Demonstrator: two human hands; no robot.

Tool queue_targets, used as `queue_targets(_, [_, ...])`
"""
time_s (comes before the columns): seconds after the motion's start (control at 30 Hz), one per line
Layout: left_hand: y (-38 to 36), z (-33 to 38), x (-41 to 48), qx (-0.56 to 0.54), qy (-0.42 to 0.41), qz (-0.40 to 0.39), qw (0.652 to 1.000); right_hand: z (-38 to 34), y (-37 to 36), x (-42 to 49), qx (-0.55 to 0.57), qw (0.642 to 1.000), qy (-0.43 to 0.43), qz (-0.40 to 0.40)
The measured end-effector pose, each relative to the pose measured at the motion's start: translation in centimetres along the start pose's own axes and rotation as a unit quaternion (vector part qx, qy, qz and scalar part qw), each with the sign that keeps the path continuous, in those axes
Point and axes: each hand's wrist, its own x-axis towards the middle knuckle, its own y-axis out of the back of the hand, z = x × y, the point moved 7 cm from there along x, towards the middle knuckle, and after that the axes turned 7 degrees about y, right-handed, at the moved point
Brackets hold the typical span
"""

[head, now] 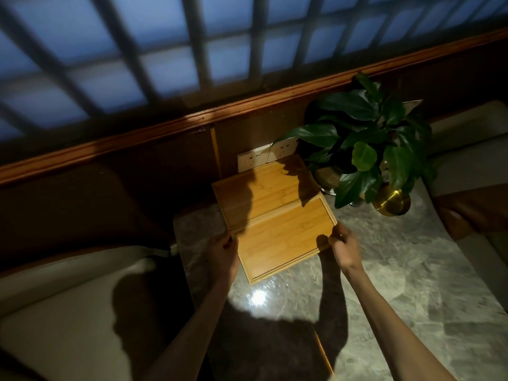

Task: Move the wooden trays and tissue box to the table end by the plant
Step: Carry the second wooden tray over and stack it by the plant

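Note:
Two flat wooden trays lie at the far end of the marble table, beside the potted plant. The far tray rests against the wall. The near tray sits just in front of it, tilted slightly, its far edge meeting the first one. My left hand grips the near tray's left edge and my right hand grips its right edge. No tissue box is in view.
A brass pot stands under the plant's leaves. White wall sockets sit behind the far tray. Cushioned seats flank the table: one at the left, one at the right. A lattice window fills the top.

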Motion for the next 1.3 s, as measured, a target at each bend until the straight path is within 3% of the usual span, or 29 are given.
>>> queue_targets(0.5, [0.1, 1.1, -0.7, 0.027, -0.011, -0.044, 0.999, -0.2, -0.3, -0.2, -0.016, 1.000, -0.023, -0.010])
queue_targets(0.6, [0.0, 1.4, -1.2, 0.067, -0.026, -0.060, 0.996, -0.4, -0.3, -0.3, -0.021, 0.999, -0.018, -0.037])
queue_targets(0.67, [-0.1, 1.9, -2.3, 0.169, -0.060, -0.047, 0.983, -0.4, -0.4, -1.1, -0.054, 0.997, -0.013, -0.059])
queue_targets(0.73, [0.0, 2.2, -4.1, 0.315, -0.115, -0.005, 0.942, -0.6, -0.7, -3.0, -0.117, 0.991, 0.014, -0.057])
queue_targets(0.83, [0.1, 2.2, -8.8, 0.379, -0.211, 0.020, 0.901, -0.5, -2.1, -7.4, -0.212, 0.974, 0.060, -0.050])
queue_targets(0.93, [-0.9, 0.8, -13.9, 0.465, -0.309, -0.001, 0.829, 0.8, -3.8, -11.7, -0.333, 0.936, 0.086, -0.078])
queue_targets(1.0, [-1.0, -0.5, -16.4, 0.498, -0.320, -0.037, 0.805, 2.5, -4.4, -13.8, -0.371, 0.919, 0.063, -0.122])
queue_targets(1.17, [-2.9, -1.7, -21.6, 0.553, -0.372, -0.105, 0.738, 6.4, -1.2, -18.9, -0.368, 0.920, -0.033, -0.133])
queue_targets(1.3, [-6.9, -4.3, -28.2, 0.616, -0.413, -0.220, 0.634, 8.7, 5.1, -24.4, -0.270, 0.960, -0.055, -0.040])
